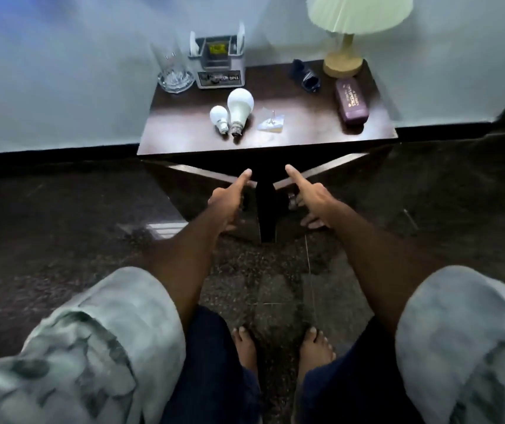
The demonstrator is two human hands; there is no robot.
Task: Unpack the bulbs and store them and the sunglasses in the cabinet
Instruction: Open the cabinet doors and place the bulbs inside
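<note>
A dark wooden cabinet (275, 139) stands in the upper middle of the frame against a pale wall, and its two doors are swung partly open toward the camera, leaving a dark gap between them whose inside cannot be made out. The left hand (228, 198) rests on the top edge of the left door (202, 175) with its index finger stretched forward and the other fingers curled over the door; the right hand (310, 197) does the same on the right door (330, 168), index finger out, the rest wrapped around the door near a small metal knob (292, 201). On the cabinet top, left of centre, a small white bulb (219, 117) lies just beside a large white bulb (239, 110), both with bases toward the camera. To their right lies a crumpled clear wrapper (271, 122). At the right edge sits a closed maroon case (352, 102), with a dark folded item (306, 76) above and to its left, too blurred to identify. A lamp (349, 38) stands in the upper right corner. At the back left, a grey organiser (219, 61) holds white items in its side slots and something yellow in the middle compartment, and a clear glass (173, 71) stands beside it. Bare feet (281, 347) show on the dark floor below.
</note>
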